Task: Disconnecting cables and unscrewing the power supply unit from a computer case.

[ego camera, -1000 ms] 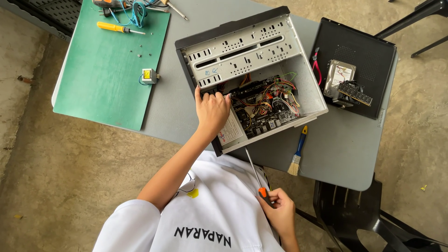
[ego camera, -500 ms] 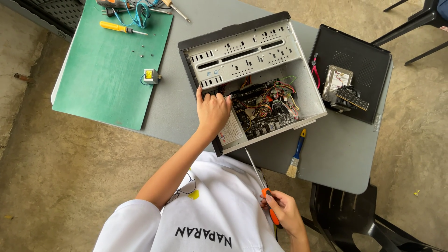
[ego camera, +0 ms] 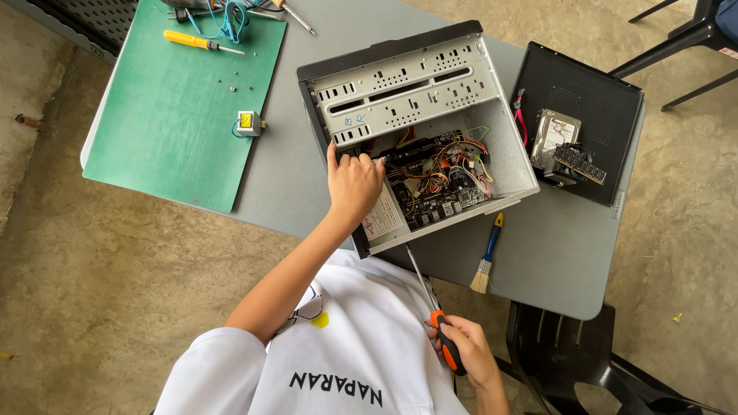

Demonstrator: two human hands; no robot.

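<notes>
Inside the open computer case (ego camera: 419,131) on the surface (ego camera: 277,184), our left hand (ego camera: 354,180) rests spread open; our right hand (ego camera: 465,353) grips an orange-handled screwdriver (ego camera: 434,311).

You wear a white short-sleeved shirt (ego camera: 346,361), lower centre frame: black chest lettering, small yellow-and-black emblem; arms bare.

Place: I read this as an informal computer-repair workspace.
Floor: I see bare, stained concrete floor (ego camera: 92,307).
Bench: plain grey rectangular table (ego camera: 277,177) with green cutting mat (ego camera: 177,115).
Work: opened grey metal computer case (ego camera: 419,131).
Tools: yellow-handled screwdriver (ego camera: 200,42), small blue-handled paintbrush (ego camera: 487,255).
</notes>
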